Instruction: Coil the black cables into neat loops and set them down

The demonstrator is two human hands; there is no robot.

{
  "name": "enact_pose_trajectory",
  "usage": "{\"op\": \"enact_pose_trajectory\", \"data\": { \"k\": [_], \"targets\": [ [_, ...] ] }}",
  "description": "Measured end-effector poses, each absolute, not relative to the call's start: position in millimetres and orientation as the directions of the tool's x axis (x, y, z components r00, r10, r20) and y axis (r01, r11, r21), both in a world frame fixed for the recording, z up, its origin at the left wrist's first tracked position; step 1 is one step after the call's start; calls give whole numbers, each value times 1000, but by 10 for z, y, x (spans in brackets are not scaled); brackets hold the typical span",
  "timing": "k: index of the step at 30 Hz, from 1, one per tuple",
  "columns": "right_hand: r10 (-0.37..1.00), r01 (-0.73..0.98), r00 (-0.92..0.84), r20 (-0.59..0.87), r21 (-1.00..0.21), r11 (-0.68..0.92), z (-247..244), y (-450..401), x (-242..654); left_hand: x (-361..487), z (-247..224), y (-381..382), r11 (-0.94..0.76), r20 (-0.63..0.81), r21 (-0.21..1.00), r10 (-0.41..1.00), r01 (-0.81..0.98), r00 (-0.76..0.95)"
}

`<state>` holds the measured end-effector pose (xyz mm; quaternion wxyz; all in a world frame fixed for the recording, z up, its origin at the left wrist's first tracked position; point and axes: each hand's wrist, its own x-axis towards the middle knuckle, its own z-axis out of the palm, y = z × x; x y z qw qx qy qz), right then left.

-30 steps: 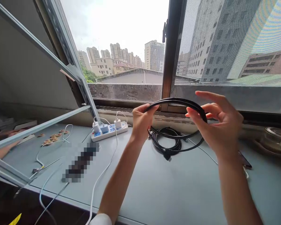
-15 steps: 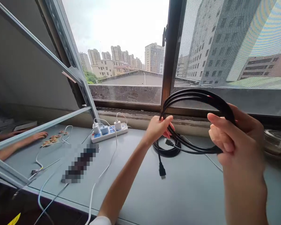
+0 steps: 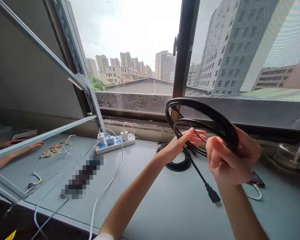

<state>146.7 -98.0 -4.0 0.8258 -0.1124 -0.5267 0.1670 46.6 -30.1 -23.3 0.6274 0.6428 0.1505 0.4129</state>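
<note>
A looped black cable [image 3: 197, 104] is up in front of the window, over the table. My right hand [image 3: 233, 156] is closed around the bundled loops at their right side. At the left side of the loops, my left hand [image 3: 178, 145] has its thumb and fingers around a strand; part of that grip is hidden. One cable end hangs between the hands, with a flat, HDMI-like plug [image 3: 212, 195] pointing down to the right. Behind my left hand, a second coiled black cable [image 3: 178, 166] lies on the table.
A white power strip [image 3: 115, 145] with chargers stands by the sill. White cords trail over the grey table [image 3: 150, 206]. At right are a phone [image 3: 257, 180] and a glass container [image 3: 290, 155]. A metal frame [image 3: 90, 103] rises left; another person's hand [image 3: 36, 145] rests beyond it.
Both hands have come closer together, my right hand moving left and my left hand right. The loops have narrowed and tilted. The hanging plug has swung to the right.
</note>
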Motion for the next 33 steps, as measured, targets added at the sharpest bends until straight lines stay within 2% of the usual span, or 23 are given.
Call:
{"op": "enact_pose_trajectory", "data": {
  "k": [3, 5, 7, 9, 11, 13, 15, 17, 19, 24, 28, 33],
  "targets": [
    [532, -409, 554, 640, -348, 844, -21, -762, 1420, 499, -207, -294, -234, 461, 819, 813, -524, 357],
    [676, -514, 522, 520, -441, 736, -30, -623, 1404, 484, -173, -284, -292, 478, 790, 844, -539, 243],
    [760, -499, 469, 451, -574, 649, -55, -526, 1413, 436, -135, -261, -376, 494, 789, 859, -486, 137],
    [765, -348, 439, 471, -696, 628, -85, -480, 1446, 362, -99, -222, -467, 520, 795, 853, -388, 39],
    [692, -99, 434, 577, -733, 673, -112, -472, 1493, 276, -65, -182, -544, 559, 798, 829, -259, -19],
    [539, 193, 425, 727, -655, 731, -134, -474, 1541, 192, -33, -158, -604, 602, 792, 797, -93, -48],
    [401, 405, 358, 843, -527, 747, -152, -472, 1577, 128, -4, -159, -645, 649, 761, 757, 69, -77],
    [354, 483, 262, 898, -440, 757, -166, -464, 1596, 90, 18, -179, -653, 670, 740, 737, 163, -88],
    [357, 488, 210, 910, -414, 769, -173, -458, 1609, 75, 33, -201, -643, 660, 742, 750, 191, -45],
    [372, 488, 188, 909, -415, 768, -148, -455, 1704, 78, 48, -243, -609, 594, 771, 793, 185, 134],
    [408, 504, 158, 899, -429, 750, -119, -440, 1799, 103, 47, -260, -595, 566, 785, 802, 173, 192],
    [410, 579, 150, 899, -416, 701, -117, -418, 1804, 150, 14, -228, -552, 522, 831, 817, 70, 246]
  ]
}}
